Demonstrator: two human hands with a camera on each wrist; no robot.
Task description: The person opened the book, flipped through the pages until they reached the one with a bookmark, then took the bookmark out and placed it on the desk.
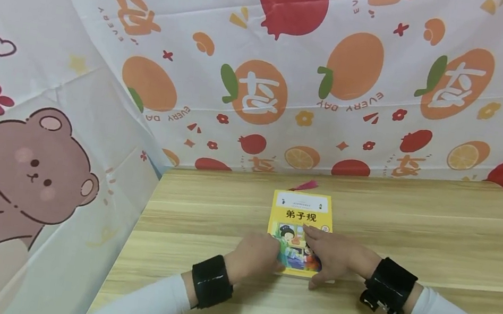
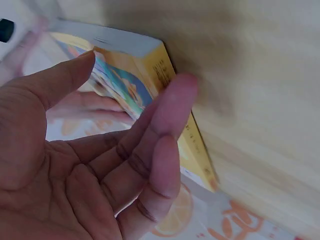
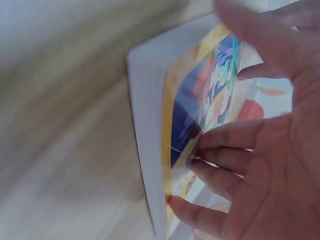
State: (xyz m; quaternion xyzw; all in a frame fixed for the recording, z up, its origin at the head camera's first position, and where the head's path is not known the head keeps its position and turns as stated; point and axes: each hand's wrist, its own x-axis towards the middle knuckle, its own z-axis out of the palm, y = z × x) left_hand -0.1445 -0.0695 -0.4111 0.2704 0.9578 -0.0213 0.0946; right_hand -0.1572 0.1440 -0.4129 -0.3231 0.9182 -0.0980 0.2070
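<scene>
A thick yellow book (image 1: 301, 205) with an illustrated cover lies closed and face up on the wooden table. At its lower left edge is my left hand (image 1: 254, 257); in the left wrist view its loosely bent fingers (image 2: 167, 112) are at the spine, the thumb apart from them near the cover's lower end. Whether those fingertips press on the book, I cannot tell. My right hand (image 1: 336, 256) rests with spread fingers (image 3: 220, 175) on the right part of the cover. Its thumb points toward the book's bottom edge.
A pink tassel (image 1: 306, 185) sticks out from the book's top. The wooden table (image 1: 207, 199) meets a fruit-print cloth (image 1: 269, 31) at the back. On the left hangs a cloth (image 1: 121, 192) with a bear print. Both wrists wear black straps (image 1: 212, 282).
</scene>
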